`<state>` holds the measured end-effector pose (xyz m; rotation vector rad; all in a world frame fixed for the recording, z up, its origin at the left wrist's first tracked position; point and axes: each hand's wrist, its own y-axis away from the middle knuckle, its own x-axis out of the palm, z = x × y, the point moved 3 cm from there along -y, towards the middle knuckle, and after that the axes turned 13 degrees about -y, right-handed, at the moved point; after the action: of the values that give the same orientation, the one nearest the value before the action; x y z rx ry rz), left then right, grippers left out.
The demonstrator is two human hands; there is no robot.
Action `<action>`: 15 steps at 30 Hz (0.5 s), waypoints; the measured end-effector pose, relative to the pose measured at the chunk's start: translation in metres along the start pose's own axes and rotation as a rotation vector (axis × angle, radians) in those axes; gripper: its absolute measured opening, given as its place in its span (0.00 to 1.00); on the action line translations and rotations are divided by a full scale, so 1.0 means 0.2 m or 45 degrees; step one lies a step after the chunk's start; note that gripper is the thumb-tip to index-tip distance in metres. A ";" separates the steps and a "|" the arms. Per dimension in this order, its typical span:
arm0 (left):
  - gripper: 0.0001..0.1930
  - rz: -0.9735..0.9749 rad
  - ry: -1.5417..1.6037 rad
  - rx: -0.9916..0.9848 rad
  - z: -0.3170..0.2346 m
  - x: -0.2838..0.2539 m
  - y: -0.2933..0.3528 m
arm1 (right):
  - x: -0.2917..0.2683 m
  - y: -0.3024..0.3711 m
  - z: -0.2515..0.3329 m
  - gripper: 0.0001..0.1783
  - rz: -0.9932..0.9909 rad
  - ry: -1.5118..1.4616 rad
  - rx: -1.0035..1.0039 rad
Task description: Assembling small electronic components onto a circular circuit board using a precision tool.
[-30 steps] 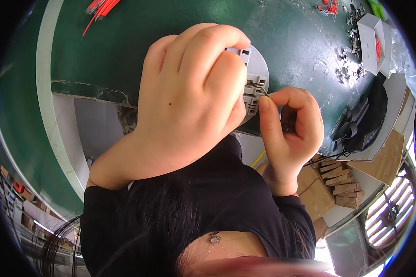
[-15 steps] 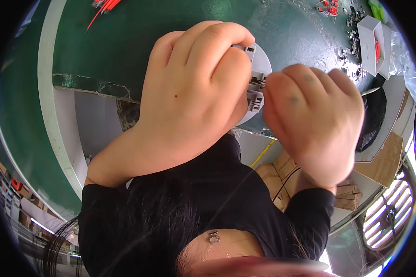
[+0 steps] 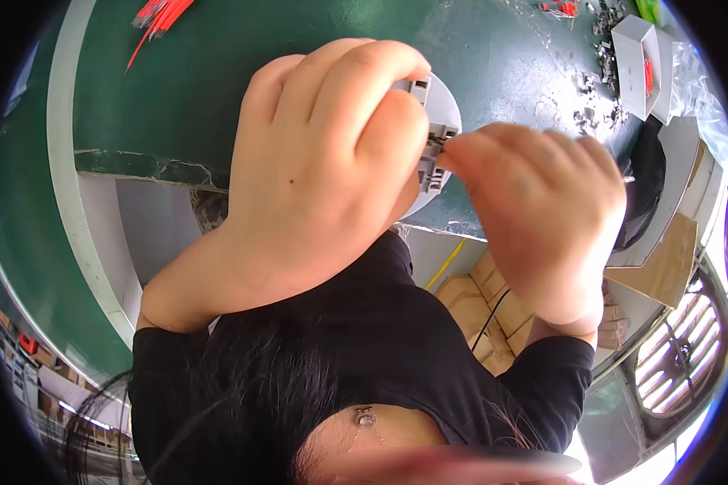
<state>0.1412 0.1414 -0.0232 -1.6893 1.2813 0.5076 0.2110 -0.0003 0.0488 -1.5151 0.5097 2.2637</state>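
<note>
My left hand is wrapped around a grey plastic part with ribs and slots, held above the green table. Most of the part is hidden under my fingers. My right hand is close beside it on the right, its fingertips pinched against the part's ribbed edge. Whether a small piece sits between those fingertips cannot be seen; the hand is blurred.
Red wires lie at the table's far left. A white box and scattered small metal pieces sit at the far right. Cardboard boxes and a fan grille are below the table edge.
My right hand has risen and turned, moving from a pinch below the part's right side to fingertips on its edge. My left hand has kept its grip.
</note>
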 end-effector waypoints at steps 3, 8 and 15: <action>0.13 0.001 0.010 0.011 0.00 0.01 -0.03 | 0.07 0.11 0.11 0.17 -0.036 0.400 0.051; 0.13 0.030 0.002 -0.019 0.00 0.00 -0.01 | 0.07 0.11 0.01 0.24 -0.046 0.225 0.012; 0.13 0.050 0.059 0.005 0.00 -0.02 -0.01 | -0.05 0.20 -0.02 0.12 -0.942 -2.014 -0.269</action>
<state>0.1413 0.1440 -0.0195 -1.6840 1.3501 0.4909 0.1983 -0.0368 0.0614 0.3406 -0.6435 2.0775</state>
